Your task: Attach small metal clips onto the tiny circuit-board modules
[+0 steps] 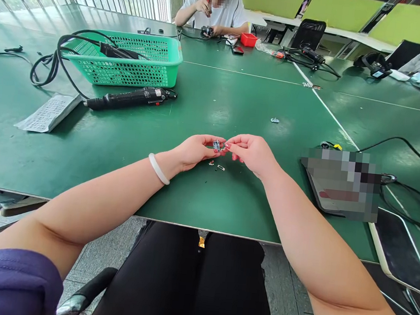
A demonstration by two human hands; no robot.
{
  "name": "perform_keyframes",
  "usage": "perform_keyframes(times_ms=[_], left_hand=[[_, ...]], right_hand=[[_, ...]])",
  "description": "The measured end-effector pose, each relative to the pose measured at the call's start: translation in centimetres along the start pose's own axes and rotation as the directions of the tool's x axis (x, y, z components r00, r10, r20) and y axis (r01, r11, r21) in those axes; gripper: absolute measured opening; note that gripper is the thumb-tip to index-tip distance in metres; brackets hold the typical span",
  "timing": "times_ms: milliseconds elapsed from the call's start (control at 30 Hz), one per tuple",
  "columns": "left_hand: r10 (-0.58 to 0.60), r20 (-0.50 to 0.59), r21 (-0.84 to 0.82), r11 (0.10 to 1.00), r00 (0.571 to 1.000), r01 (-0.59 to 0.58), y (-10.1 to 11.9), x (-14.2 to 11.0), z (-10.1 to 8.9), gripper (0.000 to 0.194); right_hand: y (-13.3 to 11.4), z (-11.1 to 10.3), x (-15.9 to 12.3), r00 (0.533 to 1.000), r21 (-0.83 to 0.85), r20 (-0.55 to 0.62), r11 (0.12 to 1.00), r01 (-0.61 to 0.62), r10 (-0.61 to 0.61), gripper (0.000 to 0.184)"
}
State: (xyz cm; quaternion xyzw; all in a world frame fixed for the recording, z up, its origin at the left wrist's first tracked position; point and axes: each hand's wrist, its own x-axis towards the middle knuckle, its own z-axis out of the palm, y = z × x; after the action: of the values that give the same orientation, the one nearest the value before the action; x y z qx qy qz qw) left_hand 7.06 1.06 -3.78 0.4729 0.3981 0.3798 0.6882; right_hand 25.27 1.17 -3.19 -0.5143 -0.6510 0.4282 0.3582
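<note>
Between the thumb and fingers of my left hand (197,151) is a small grey-blue part with cut-outs (216,146); its exact kind is too small to make out. My right hand (253,154) is closed in a pinch right beside that part, its fingertips almost at its right edge. Whatever the right fingertips pinch, if anything, is too small to name. Just below both hands, a small rectangular frame piece (221,167) and a few tiny reddish bits (211,162) lie on the green table (205,201).
A black electric screwdriver (132,99) lies before a green basket (129,73) with cables, beside a folded paper (49,112). To the right are a dark flat device (326,188) and a phone (401,250). Another small part (275,120) lies ahead. A person (217,9) works opposite.
</note>
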Motion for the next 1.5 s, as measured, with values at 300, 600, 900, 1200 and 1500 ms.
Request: perform_keyframes(times_ms=[300, 600, 900, 1200, 1500], left_hand=[[0.046, 0.057, 0.079, 0.996, 0.997, -0.05, -0.1, -0.1, 0.4, 0.039], [0.06, -0.027, 0.041, 0.997, 0.998, -0.059, -0.2, -0.1, 0.5, 0.044], [0.138, -0.085, 0.268, 0.957, 0.987, -0.111, 0.3, -0.5, 0.7, 0.048], [0.194, -0.071, 0.431, 0.891, 0.978, -0.145, 0.2, -0.5, 0.7, 0.048], [0.235, -0.047, 0.563, 0.809, 0.971, -0.169, 0.5, -0.7, 0.6, 0.044]], right_hand=[[-0.2, 1.8, 0.0, 0.988, 0.095, -0.149, 0.995, -0.033, 0.047, 0.025], [0.3, 1.8, 0.0, 0.981, -0.064, -0.191, 0.998, 0.016, -0.028, 0.021], [-0.4, 1.5, -0.4, 0.96, -0.398, -0.2, 0.912, 0.104, -0.197, 0.018], [-0.2, 1.5, -0.4, 0.953, -0.461, -0.176, 0.876, 0.141, -0.246, 0.018], [-0.3, 1.7, -0.5, 0.952, -0.414, -0.194, 0.9, 0.137, -0.235, 0.018]])
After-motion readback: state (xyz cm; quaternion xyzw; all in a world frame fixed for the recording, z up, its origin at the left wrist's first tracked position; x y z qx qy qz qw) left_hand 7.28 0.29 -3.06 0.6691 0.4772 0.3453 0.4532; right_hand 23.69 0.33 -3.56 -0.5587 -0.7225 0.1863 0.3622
